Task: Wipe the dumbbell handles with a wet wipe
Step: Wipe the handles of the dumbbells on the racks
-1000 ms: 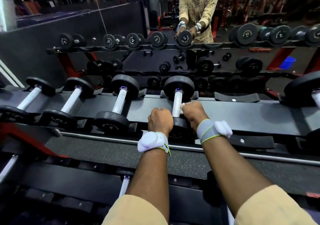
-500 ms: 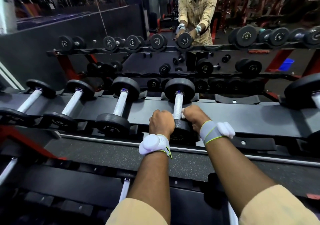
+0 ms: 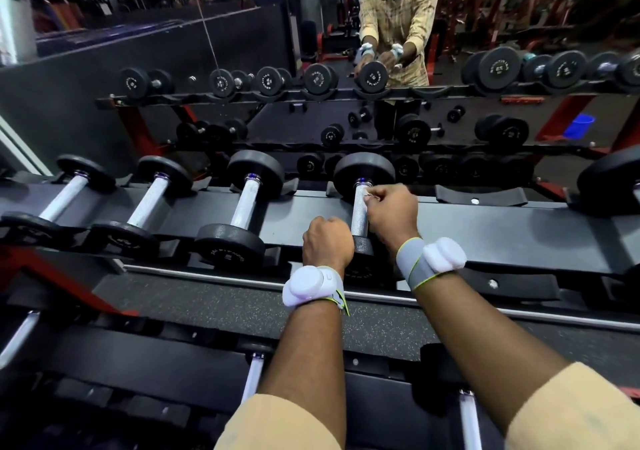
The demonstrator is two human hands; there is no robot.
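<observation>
One dumbbell [image 3: 359, 214] — left hand [image 3: 327, 241] grips, right hand [image 3: 393, 212] holds wipe [image 3: 368, 196]

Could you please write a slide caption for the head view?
Right hand holds a wet wipe against the handle of a racked dumbbell, left hand curled over its near end.

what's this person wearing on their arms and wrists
The left hand and right hand are gloveless. Each wrist has a rounded white pod on a grey, lime-edged band: left pod, right pod. Tan left sleeve and right sleeve stop mid-forearm.
</observation>
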